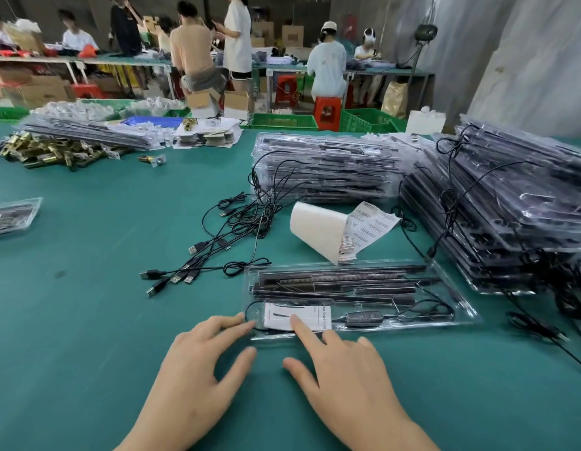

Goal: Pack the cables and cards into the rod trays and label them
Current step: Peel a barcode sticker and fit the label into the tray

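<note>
The near tray (458, 304) has its card (295, 317) and cable (364, 319) in, and your left hand (201, 369) and right hand (347, 375) press it flat-fingered. Label's not on yet I think; the roll (318, 229) sits just beyond it.

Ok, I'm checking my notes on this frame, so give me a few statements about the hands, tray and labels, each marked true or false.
1. The right hand has its index finger on the white card in the clear tray. True.
2. The left hand holds a USB cable. False: its straight fingers touch the tray's left end.
3. The label roll lies just behind the tray. True.
4. The tray holds no rods. False: black rods lie in it.
</note>
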Demonstrator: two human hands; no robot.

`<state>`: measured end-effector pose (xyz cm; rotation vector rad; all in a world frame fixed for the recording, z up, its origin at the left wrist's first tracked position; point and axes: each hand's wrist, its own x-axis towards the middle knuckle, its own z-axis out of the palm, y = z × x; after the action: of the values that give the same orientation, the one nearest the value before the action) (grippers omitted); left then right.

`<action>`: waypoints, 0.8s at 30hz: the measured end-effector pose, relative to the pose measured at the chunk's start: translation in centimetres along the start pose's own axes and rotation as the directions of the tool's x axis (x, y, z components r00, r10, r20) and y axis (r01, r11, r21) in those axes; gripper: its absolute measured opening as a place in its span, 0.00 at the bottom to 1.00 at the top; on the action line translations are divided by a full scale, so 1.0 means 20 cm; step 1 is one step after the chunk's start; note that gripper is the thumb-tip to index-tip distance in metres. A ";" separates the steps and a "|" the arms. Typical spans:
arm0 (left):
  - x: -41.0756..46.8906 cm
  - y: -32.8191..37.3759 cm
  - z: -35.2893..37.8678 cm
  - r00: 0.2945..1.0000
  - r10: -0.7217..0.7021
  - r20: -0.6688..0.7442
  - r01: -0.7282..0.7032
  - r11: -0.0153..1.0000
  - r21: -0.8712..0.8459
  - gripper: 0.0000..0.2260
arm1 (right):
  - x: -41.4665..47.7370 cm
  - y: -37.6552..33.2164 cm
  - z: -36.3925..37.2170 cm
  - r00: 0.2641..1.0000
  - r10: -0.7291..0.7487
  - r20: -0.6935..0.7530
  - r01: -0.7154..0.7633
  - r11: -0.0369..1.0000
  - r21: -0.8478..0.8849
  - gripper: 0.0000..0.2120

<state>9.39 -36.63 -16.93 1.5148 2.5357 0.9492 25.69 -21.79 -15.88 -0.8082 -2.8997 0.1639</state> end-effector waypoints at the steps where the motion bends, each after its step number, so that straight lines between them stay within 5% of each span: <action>1: 0.00 -0.01 -0.01 0.995 -0.045 -0.085 0.038 0.995 -0.091 0.16 | 0.00 0.00 0.00 1.000 0.012 0.020 -0.012 1.000 -0.013 0.32; 4: 0.03 0.00 -0.03 0.970 0.007 -0.243 -0.010 1.000 -0.011 0.12 | -0.01 0.01 0.01 0.999 0.003 0.054 -0.001 0.999 -0.037 0.33; 7: 0.05 0.00 0.01 0.960 0.230 -0.158 -0.196 0.959 0.206 0.17 | 0.00 0.02 0.01 0.999 -0.045 0.003 0.045 0.998 -0.043 0.32; 11: 0.07 -0.02 0.03 0.953 0.258 -0.159 -0.218 0.948 0.232 0.15 | -0.07 0.09 -0.02 0.977 -0.170 -0.128 0.158 0.983 -0.095 0.29; 16: 0.07 0.00 0.05 0.919 0.358 -0.169 -0.287 0.897 0.336 0.15 | -0.09 0.15 -0.05 0.971 -0.180 -0.157 0.210 0.958 0.196 0.20; 19: 0.08 0.01 0.05 0.892 0.414 -0.180 -0.316 0.857 0.407 0.14 | -0.05 0.14 -0.09 0.945 -0.119 -0.304 0.215 0.927 0.307 0.05; 24: 0.08 0.01 0.04 0.883 0.444 -0.155 -0.338 0.828 0.448 0.13 | 0.09 0.10 -0.08 0.907 -0.205 -0.368 0.292 0.935 0.200 0.06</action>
<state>9.02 -34.92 -17.06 2.2463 2.7870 0.6986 25.49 -19.09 -14.42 -0.3704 -2.5510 0.3211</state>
